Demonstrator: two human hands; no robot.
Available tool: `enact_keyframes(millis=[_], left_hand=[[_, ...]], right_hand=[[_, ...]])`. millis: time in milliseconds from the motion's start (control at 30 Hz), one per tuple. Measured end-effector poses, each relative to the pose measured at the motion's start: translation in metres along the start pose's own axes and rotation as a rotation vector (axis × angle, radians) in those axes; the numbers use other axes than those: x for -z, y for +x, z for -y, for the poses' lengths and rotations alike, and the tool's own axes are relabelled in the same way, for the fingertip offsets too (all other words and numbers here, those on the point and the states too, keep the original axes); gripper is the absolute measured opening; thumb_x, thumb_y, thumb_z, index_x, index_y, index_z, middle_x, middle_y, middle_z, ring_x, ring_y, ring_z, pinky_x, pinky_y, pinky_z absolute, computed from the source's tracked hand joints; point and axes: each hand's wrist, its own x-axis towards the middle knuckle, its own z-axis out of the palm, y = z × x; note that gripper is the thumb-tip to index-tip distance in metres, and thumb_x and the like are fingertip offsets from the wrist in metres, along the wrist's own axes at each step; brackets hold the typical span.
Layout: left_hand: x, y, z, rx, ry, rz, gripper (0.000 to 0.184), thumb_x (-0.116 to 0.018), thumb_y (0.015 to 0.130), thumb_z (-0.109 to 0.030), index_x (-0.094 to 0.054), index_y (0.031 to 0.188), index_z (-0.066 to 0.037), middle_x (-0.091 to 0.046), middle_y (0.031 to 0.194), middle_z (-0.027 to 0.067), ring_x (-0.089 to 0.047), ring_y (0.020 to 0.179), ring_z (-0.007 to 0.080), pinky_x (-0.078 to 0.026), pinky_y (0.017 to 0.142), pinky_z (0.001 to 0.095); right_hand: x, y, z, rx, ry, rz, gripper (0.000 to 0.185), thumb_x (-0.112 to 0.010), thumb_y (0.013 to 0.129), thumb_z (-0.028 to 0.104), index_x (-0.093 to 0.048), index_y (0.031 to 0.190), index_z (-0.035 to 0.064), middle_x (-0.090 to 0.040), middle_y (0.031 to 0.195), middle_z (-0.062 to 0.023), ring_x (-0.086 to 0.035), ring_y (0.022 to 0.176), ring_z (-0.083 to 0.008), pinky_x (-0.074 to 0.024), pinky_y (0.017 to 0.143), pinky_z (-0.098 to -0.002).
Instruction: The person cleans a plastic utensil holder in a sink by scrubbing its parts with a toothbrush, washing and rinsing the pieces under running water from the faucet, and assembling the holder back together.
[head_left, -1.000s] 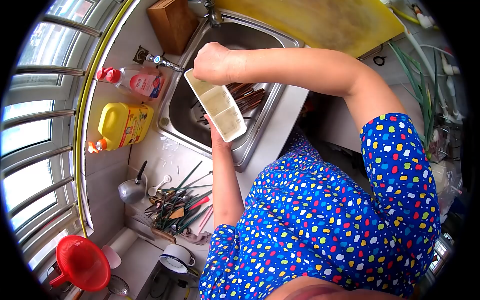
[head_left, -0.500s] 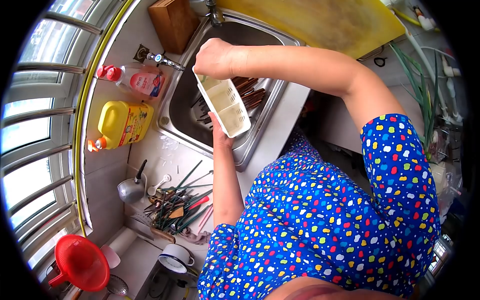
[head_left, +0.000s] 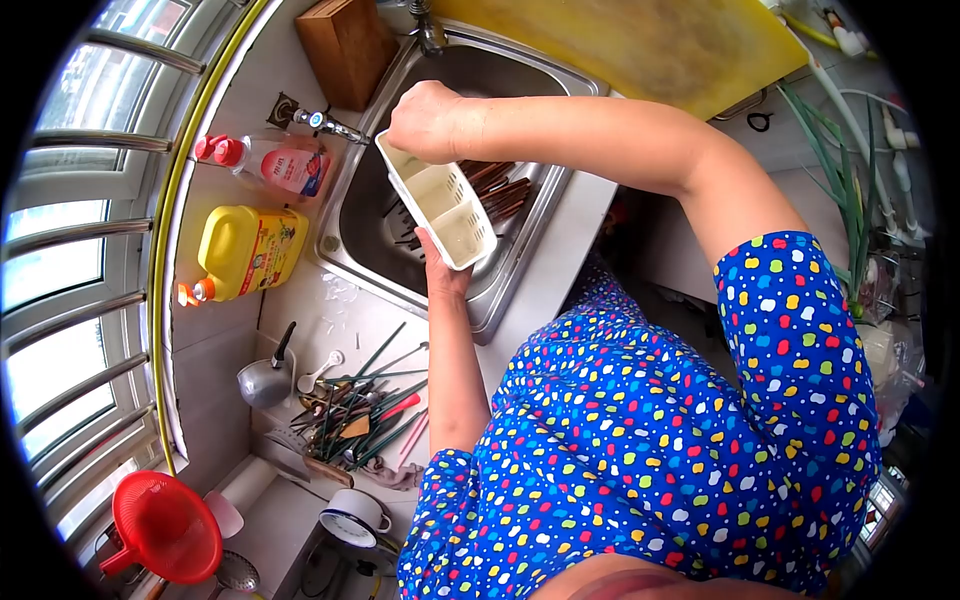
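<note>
Over the sink I hold a white plastic cutlery caddy [head_left: 433, 195], tilted, with dividers and slotted sides. My left hand [head_left: 443, 272] grips its near end from below. At the far end, my right hand [head_left: 425, 122] is closed, its fingers curled down by the far compartment and hidden; what they hold, if anything, does not show. Brown chopsticks [head_left: 508, 196] lie in the steel sink [head_left: 365, 235], partly behind the caddy.
Left of the sink stand a yellow jug [head_left: 255, 250] and a red-capped bottle [head_left: 290, 167]. A tap [head_left: 335, 125] juts over the rim. Piled utensils [head_left: 355, 415], a small pot [head_left: 265, 380] and an enamel mug [head_left: 355, 515] sit nearer. A yellow board [head_left: 650, 50] leans behind.
The caddy has shifted slightly up and left, together with my left hand. My right hand has dropped a little, still at the far end.
</note>
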Motion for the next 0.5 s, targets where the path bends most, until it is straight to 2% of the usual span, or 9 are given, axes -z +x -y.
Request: enact_keyframes(millis=[33,67,200,267,367,400,500], left_hand=[[-0.001,-0.002,0.000,-0.024,0.040,-0.006,0.059,-0.046,0.083,-0.062,-0.051,0.120,-0.017,-0.060,0.109,0.0026,-0.059,0.094,0.0221,-0.052,0.074,0.0392],[0.008,0.004,0.001,-0.029,0.131,0.004,0.074,-0.044,0.075,-0.073,-0.046,0.125,-0.019,-0.057,0.114,0.0020,-0.057,0.099,0.0225,-0.050,0.076,0.0400],[0.001,0.003,0.003,-0.051,0.102,-0.041,0.068,-0.046,0.077,-0.070,-0.051,0.120,-0.018,-0.060,0.109,0.0019,-0.059,0.095,0.0215,-0.051,0.074,0.0398],[0.000,0.006,0.001,-0.020,-0.023,-0.064,0.063,-0.046,0.079,-0.068,-0.055,0.114,-0.017,-0.062,0.103,0.0016,-0.061,0.091,0.0203,-0.053,0.069,0.0386],[0.010,0.010,0.003,-0.005,0.066,-0.048,0.058,-0.045,0.080,-0.066,-0.058,0.110,-0.017,-0.063,0.098,0.0011,-0.063,0.085,0.0199,-0.054,0.062,0.0369],[0.008,0.010,0.003,0.006,0.069,-0.023,0.058,-0.044,0.081,-0.065,-0.057,0.111,-0.017,-0.063,0.098,0.0010,-0.063,0.081,0.0203,-0.053,0.057,0.0362],[0.002,0.004,0.002,-0.065,0.053,-0.049,0.051,-0.045,0.084,-0.059,-0.056,0.111,-0.017,-0.063,0.097,0.0005,-0.063,0.079,0.0203,-0.053,0.057,0.0355]], right_hand=[[0.002,-0.001,0.000,-0.023,0.000,0.046,0.011,-0.060,0.071,0.015,-0.068,0.078,0.0121,-0.067,0.078,-0.0093,-0.065,0.081,-0.0271,-0.0521,0.067,-0.0370],[0.005,-0.002,0.000,-0.047,-0.001,0.091,0.012,-0.060,0.071,0.015,-0.068,0.079,0.0116,-0.067,0.078,-0.0097,-0.065,0.081,-0.0274,-0.0521,0.067,-0.0372],[0.009,0.003,0.006,-0.041,-0.036,0.136,0.014,-0.059,0.072,0.015,-0.068,0.083,0.0110,-0.067,0.080,-0.0106,-0.065,0.081,-0.0278,-0.0518,0.067,-0.0376],[0.009,0.005,0.005,0.022,0.003,0.045,0.016,-0.059,0.072,0.014,-0.067,0.085,0.0112,-0.067,0.080,-0.0112,-0.065,0.081,-0.0280,-0.0517,0.067,-0.0381],[0.002,0.001,0.000,0.033,0.012,0.000,0.015,-0.059,0.072,0.014,-0.068,0.083,0.0113,-0.067,0.080,-0.0113,-0.065,0.081,-0.0280,-0.0517,0.066,-0.0381],[0.002,0.000,0.000,0.005,0.015,0.006,0.014,-0.059,0.072,0.014,-0.067,0.082,0.0115,-0.067,0.079,-0.0107,-0.065,0.081,-0.0275,-0.0517,0.066,-0.0379],[0.006,-0.001,-0.001,-0.040,0.003,0.085,0.013,-0.059,0.072,0.014,-0.067,0.081,0.0119,-0.066,0.078,-0.0101,-0.065,0.081,-0.0272,-0.0516,0.065,-0.0377]])
